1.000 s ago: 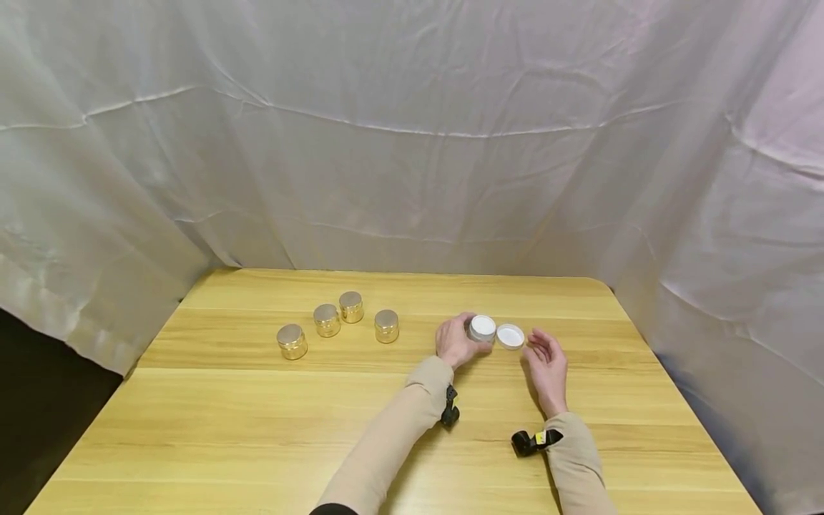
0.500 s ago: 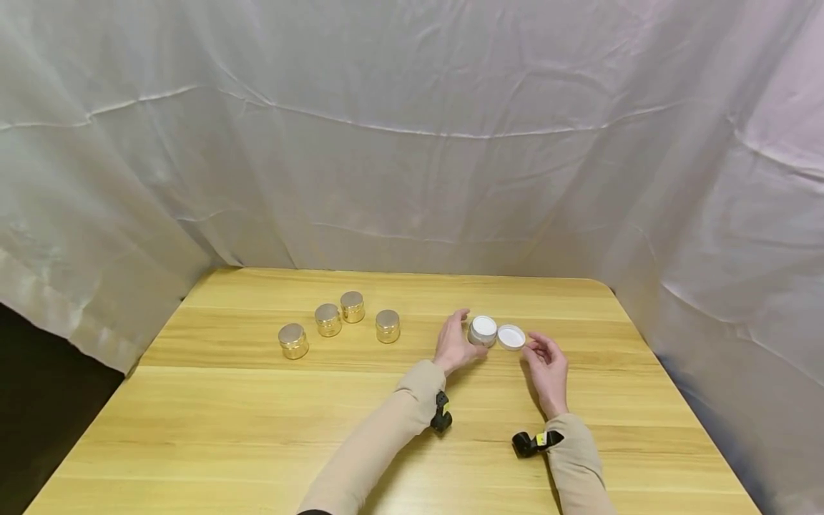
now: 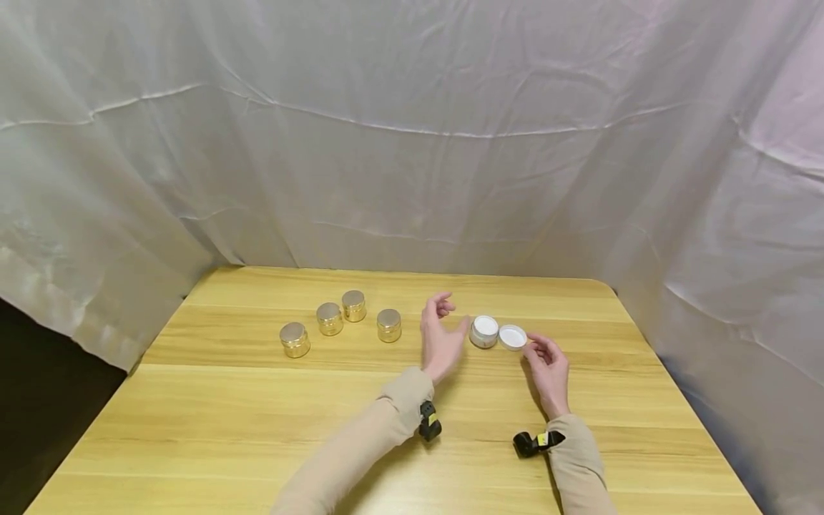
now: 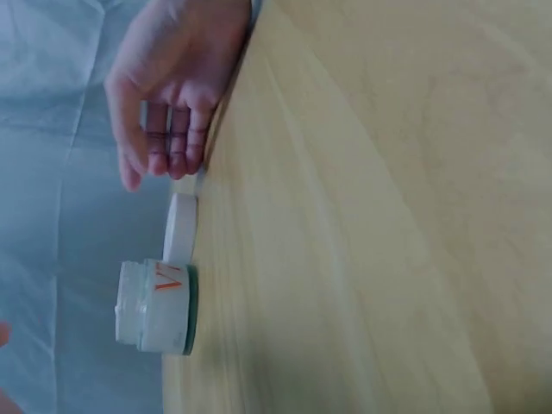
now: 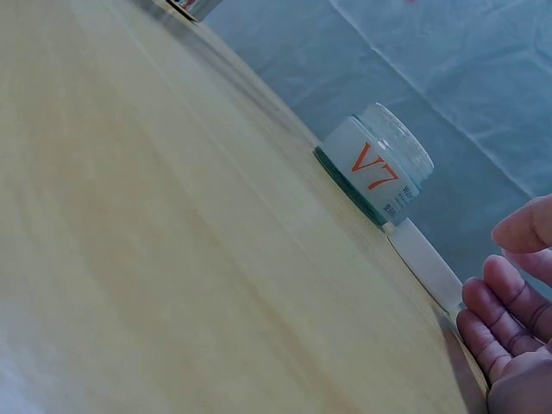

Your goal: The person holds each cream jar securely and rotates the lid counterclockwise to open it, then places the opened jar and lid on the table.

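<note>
A white glass cream jar (image 3: 483,333) stands upright without its lid; orange "V7" lettering shows on its side in the right wrist view. Its white lid (image 3: 513,337) lies inner side up against or very near the jar's right side. To the left of the jar, my left hand (image 3: 442,340) is held apart from it, thumb spread from the fingers, with nothing in it. My right hand (image 3: 548,375) rests on the table with loosely bent fingers by the lid's right edge, holding nothing. Whether its fingertips touch the lid, I cannot tell.
Several gold-coloured lidded jars stand to the left on the wooden table (image 3: 257,422); the nearest to my left hand is one gold jar (image 3: 389,325). A grey curtain (image 3: 399,179) hangs behind the table and along its sides.
My left hand has let go of the cream jar and moved left, away from it. The jar stays beside the lid. My right hand has hardly moved.
</note>
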Tool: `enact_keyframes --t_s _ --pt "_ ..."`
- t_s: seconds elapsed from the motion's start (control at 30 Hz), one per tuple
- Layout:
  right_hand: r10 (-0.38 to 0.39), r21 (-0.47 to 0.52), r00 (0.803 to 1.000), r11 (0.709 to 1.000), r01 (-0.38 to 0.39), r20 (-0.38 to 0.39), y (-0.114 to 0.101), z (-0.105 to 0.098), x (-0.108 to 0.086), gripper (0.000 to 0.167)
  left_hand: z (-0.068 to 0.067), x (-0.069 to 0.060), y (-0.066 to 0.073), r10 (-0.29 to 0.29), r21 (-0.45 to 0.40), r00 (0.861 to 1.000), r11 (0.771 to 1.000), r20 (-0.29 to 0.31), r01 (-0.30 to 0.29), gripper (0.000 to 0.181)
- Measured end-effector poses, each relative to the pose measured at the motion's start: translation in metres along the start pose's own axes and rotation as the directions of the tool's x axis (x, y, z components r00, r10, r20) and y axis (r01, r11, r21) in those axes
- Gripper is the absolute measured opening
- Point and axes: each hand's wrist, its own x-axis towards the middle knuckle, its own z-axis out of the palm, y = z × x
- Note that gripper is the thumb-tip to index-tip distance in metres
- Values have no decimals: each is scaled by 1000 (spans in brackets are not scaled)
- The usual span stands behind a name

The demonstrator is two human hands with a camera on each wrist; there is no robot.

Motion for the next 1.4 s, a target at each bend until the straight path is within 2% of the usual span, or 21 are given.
enact_keyframes --t_s 0.2,0.43,0.63,0.7,0.77,0.9,1.13,1.27,1.4 --pt "-6 -7 1000 1000 6 -1 0 0 -1 30 -22 -1 5 49 13 991 999 -123 -48 51" --pt "-6 -8 1000 1000 6 17 -8 -1 -4 29 -56 -2 5 36 -18 977 999 -211 -41 51" --pt "-15 3 1000 1000 15 27 -20 1 -10 28 -82 0 -3 47 12 962 999 -271 -46 53" --pt "-15 -3 1000 1000 15 26 -15 1 -8 28 -89 1 -7 23 43 962 999 -272 -12 58" --pt "-10 -8 1000 1000 11 20 -8 1 -6 28 -95 2 -11 -23 82 965 996 -261 46 66" --pt "-35 -22 999 999 35 15 -2 0 -3 28 -103 2 -18 -112 142 969 979 -220 146 83" --pt "-64 -14 998 998 64 5 1 -1 -4 25 -110 6 -27 -165 242 974 949 -157 200 98" --pt "-61 -16 998 998 61 6 2 -1 -4 24 -112 9 -32 -215 281 967 928 -137 246 102" --pt "-54 -24 999 998 54 10 2 -1 -4 24 -113 13 -35 -283 297 953 906 -106 302 105"
